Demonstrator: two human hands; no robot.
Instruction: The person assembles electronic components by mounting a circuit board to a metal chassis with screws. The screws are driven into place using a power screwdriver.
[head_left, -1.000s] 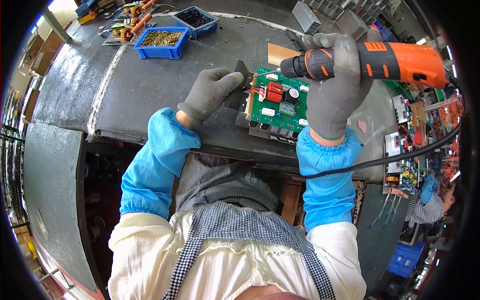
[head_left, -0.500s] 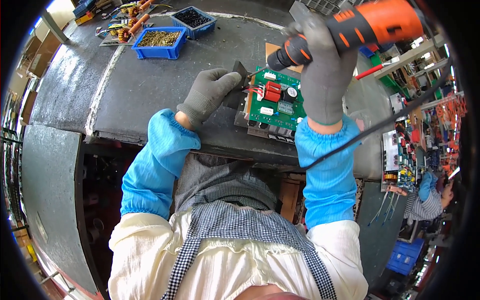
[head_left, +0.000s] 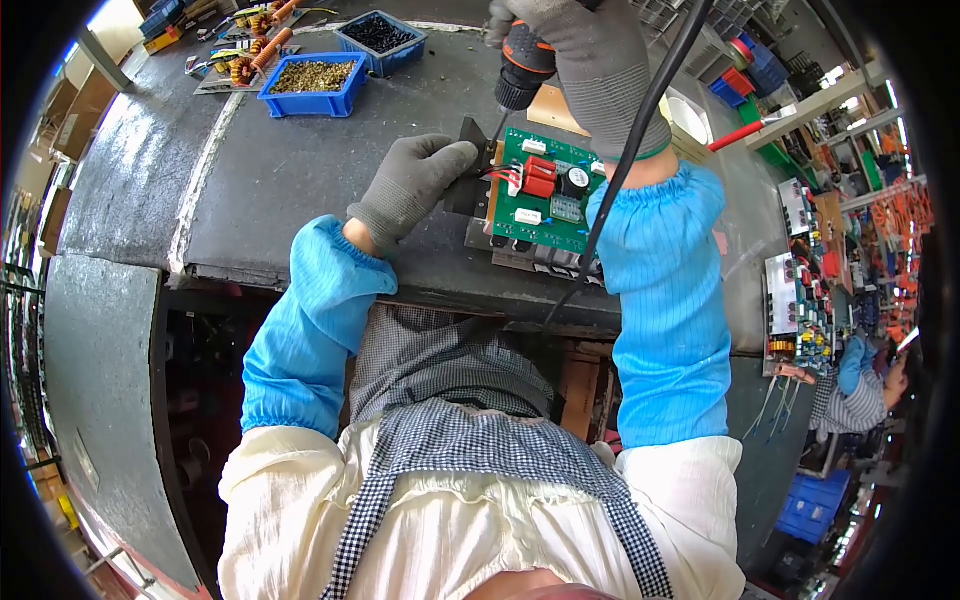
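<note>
My left hand [head_left: 415, 185], in a grey knit glove, pinches the edge of a black flat plate [head_left: 473, 135] that stands at the left side of a green circuit board [head_left: 548, 215]. The board carries red cylinders, a round black part, white blocks and red and black wires. It rests on a metal base near the bench's front edge. Above its far edge my right hand [head_left: 590, 60], gloved too, is closed around an orange-and-black power screwdriver [head_left: 526, 68]. The tool's bit points down beside the black plate; whether its tip touches a screw cannot be made out.
On the dark bench [head_left: 300, 190] stand a blue bin of brass-coloured small parts [head_left: 315, 78] and a bin of black pieces [head_left: 380, 38]. Coil assemblies [head_left: 245, 68] lie far left. A black cable [head_left: 640, 140] crosses my right forearm. Another person [head_left: 855, 395] works at far right.
My right hand has moved up and left, swinging the screwdriver from nearly level to steeply downward. The cable has shifted across the forearm. My left hand stays almost in place on the plate.
</note>
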